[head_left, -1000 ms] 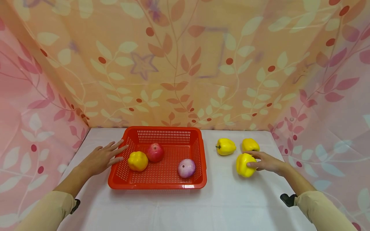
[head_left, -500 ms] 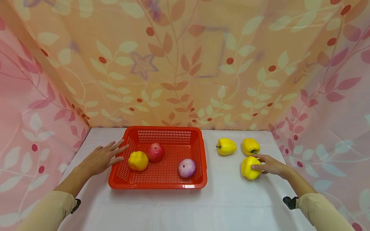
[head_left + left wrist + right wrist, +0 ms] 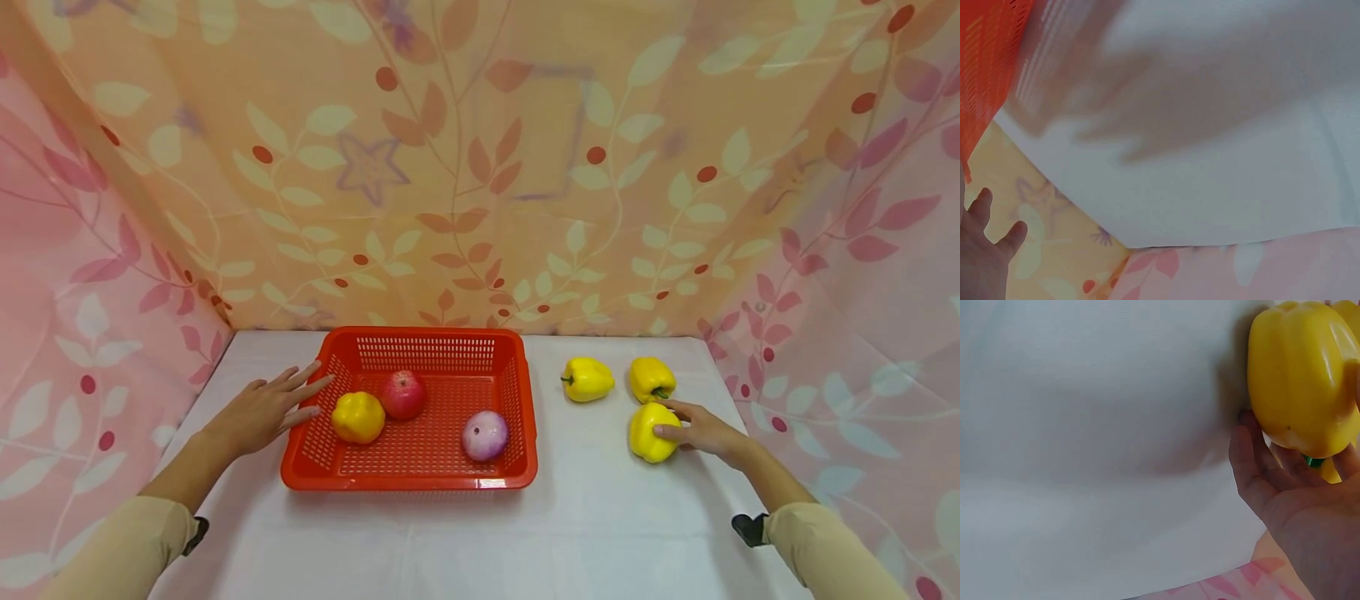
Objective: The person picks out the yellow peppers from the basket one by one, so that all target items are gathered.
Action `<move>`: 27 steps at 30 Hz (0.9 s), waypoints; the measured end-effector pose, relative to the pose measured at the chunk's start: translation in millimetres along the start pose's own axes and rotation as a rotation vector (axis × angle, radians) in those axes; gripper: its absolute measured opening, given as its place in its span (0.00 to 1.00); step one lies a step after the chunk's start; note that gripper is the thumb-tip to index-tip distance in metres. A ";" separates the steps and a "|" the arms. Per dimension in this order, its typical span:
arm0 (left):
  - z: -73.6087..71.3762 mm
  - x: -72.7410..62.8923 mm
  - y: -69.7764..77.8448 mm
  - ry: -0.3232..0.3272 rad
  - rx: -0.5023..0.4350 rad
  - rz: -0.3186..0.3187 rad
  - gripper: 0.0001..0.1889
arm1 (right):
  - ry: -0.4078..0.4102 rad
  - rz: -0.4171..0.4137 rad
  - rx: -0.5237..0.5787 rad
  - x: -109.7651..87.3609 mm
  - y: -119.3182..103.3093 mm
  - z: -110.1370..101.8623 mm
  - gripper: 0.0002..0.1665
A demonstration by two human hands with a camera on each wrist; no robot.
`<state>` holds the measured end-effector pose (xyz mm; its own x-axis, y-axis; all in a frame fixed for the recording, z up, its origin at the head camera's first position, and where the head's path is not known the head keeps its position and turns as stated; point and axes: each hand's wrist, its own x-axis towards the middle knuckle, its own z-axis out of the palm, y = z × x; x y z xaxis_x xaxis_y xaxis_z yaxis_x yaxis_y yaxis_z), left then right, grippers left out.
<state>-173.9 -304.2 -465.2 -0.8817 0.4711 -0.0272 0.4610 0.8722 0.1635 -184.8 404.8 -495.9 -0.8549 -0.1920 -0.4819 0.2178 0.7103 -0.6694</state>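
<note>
My right hand [image 3: 701, 431] grips a yellow bell pepper [image 3: 651, 433] from its right side. In the right wrist view the fingers [image 3: 1244, 459] wrap the lower end of that pepper [image 3: 1294, 375], which is close to the cloth; whether it touches I cannot tell. Just behind it lies a second yellow bell pepper [image 3: 650, 379], and a third bell pepper [image 3: 587, 379] is to the left of that one. Over the left rim of a red basket [image 3: 408, 482], my left hand [image 3: 262, 414] is spread with straight fingers, holding nothing.
Inside the basket are an orange-yellow bell pepper [image 3: 357, 417], a red pomegranate [image 3: 403, 394] and a purple onion [image 3: 484, 436]. A white cloth [image 3: 480, 550] covers the table. Patterned curtains [image 3: 465, 167] enclose it at the back and both sides.
My right hand has shifted slightly to the right with the bell pepper, uncovering more of the pepper behind it. The left hand has stayed in place.
</note>
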 end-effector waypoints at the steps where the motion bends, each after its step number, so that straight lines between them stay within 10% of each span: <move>1: -0.1 0.2 -0.1 0.002 0.001 0.003 0.32 | 0.002 -0.008 0.007 0.2 -0.7 0.1 0.50; 27: -2.6 -0.2 1.3 -0.010 0.009 0.003 0.31 | 0.055 -0.033 0.133 -4.4 -1.9 -6.7 0.45</move>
<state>-173.4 -303.5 -462.4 -0.8795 0.4746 -0.0364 0.4642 0.8721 0.1549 -184.5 408.8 -488.7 -0.8863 -0.1736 -0.4293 0.2468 0.6074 -0.7551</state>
